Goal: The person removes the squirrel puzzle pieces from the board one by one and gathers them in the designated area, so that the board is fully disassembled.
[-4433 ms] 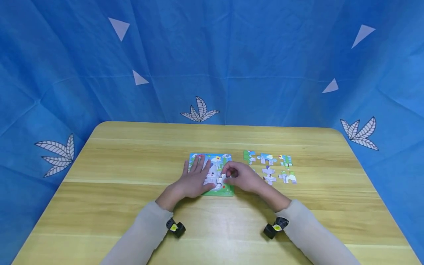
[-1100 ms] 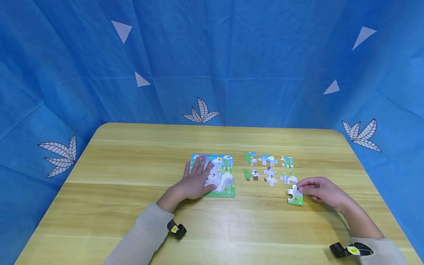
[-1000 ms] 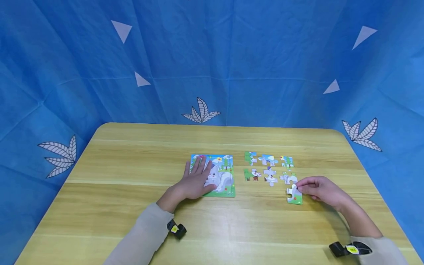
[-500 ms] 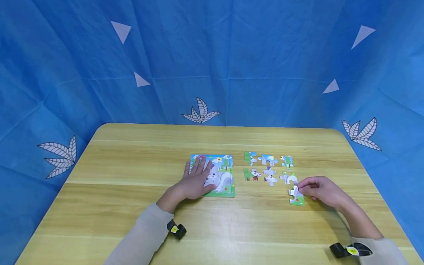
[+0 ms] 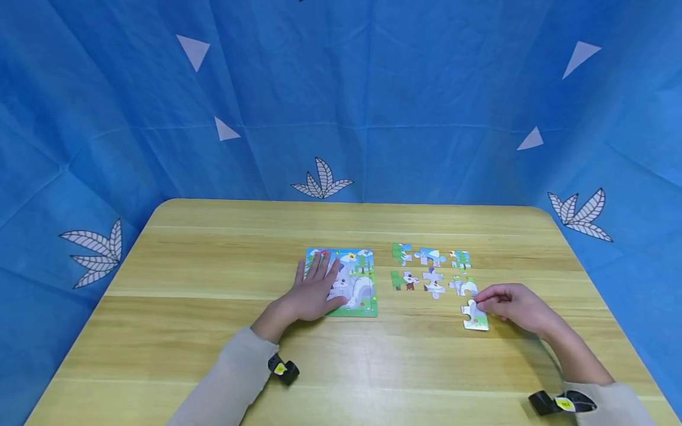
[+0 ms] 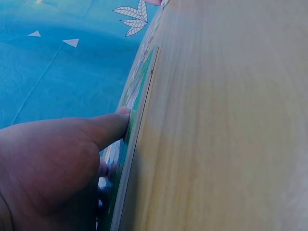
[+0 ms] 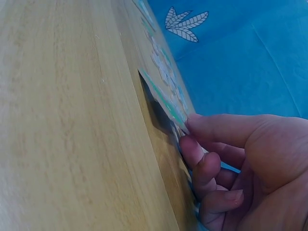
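My left hand (image 5: 309, 294) lies with spread, straight fingers on a puzzle board (image 5: 364, 310) printed with a white cat-like animal; its palm and fingers hide the board's left part. In the left wrist view the thumb (image 6: 108, 129) presses near the board's edge. On the right side of the table, my right hand (image 5: 514, 305) pinches a jigsaw piece (image 5: 476, 319) with green, white and a red spot between thumb and fingers. The right wrist view shows that jigsaw piece (image 7: 166, 103) tilted, one edge raised off the table.
Several loose jigsaw pieces (image 5: 434, 283) lie in two rows between the board and my right hand. The wooden table (image 5: 341, 367) ends at a blue curtain (image 5: 341, 89) behind. Each wrist bears a black camera (image 5: 288, 373).
Over the last seconds my right hand has moved from the board to the right with the jigsaw piece, then shifted only slightly. The board's right part now shows. My left hand stays put.
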Available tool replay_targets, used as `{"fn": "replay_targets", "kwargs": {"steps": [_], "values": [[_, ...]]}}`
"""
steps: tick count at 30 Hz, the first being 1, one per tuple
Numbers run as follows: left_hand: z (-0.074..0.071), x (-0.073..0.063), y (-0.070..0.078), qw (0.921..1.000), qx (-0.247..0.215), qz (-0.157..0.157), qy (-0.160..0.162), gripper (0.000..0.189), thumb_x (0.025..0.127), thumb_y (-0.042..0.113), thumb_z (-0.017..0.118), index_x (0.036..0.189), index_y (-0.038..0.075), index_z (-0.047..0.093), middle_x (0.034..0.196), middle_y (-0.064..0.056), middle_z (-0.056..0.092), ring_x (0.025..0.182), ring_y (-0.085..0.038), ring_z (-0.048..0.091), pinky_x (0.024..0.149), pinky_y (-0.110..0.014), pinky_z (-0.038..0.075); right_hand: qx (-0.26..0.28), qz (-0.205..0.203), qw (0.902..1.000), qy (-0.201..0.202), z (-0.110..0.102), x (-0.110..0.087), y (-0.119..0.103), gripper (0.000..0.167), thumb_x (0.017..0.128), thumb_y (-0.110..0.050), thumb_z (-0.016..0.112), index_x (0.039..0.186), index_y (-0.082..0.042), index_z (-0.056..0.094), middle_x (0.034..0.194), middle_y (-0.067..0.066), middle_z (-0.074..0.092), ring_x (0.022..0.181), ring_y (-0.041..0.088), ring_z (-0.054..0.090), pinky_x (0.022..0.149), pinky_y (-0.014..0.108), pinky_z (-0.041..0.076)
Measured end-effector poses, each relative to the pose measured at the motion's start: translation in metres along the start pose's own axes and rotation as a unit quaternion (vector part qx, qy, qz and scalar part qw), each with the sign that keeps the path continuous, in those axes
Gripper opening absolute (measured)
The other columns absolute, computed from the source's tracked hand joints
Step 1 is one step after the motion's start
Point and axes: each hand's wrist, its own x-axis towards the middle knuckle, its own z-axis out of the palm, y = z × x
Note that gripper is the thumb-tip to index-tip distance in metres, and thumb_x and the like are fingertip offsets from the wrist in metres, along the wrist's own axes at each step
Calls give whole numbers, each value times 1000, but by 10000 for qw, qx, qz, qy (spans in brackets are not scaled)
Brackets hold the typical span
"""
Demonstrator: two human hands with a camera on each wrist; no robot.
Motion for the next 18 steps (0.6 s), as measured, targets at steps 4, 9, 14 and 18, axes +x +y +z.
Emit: {"fn": "replay_targets", "kwargs": {"steps": [4, 9, 14, 18], "values": [[1, 0, -1, 10000, 18, 13, 7, 85, 104, 50, 50, 164, 8, 7, 169, -15, -12, 154, -34, -17, 119, -60, -14, -30, 4, 10000, -29, 0, -1, 1, 26, 98, -15, 68, 116, 4, 70, 87, 6, 65, 68, 14, 51, 61, 27, 46], [2, 1, -2, 10000, -25, 31, -22, 85, 104, 50, 50, 164, 7, 6, 169, -15, -13, 154, -33, -19, 118, -60, -16, -5, -26, 10000, -65, -1, -1, 2, 27, 99, -15, 67, 117, 4, 70, 89, 7, 65, 69, 13, 52, 61, 27, 47], [5, 4, -5, 9999, -61, 45, -70, 86, 105, 50, 50, 164, 8, 4, 169, -14, -15, 153, -32, -22, 117, -58, -19, -130, -114, 9998, 57, 3, -1, 1, 26, 99, -14, 67, 118, 3, 70, 95, 7, 67, 70, 11, 51, 61, 26, 46], [5, 3, -5, 9999, -105, 46, -68, 86, 105, 49, 50, 164, 8, 4, 169, -14, -15, 153, -32, -21, 117, -58, -19, -216, -362, 9989, 213, 7, -1, -8, 25, 98, -12, 68, 118, 3, 70, 103, 9, 69, 75, 11, 53, 62, 25, 47]]}}
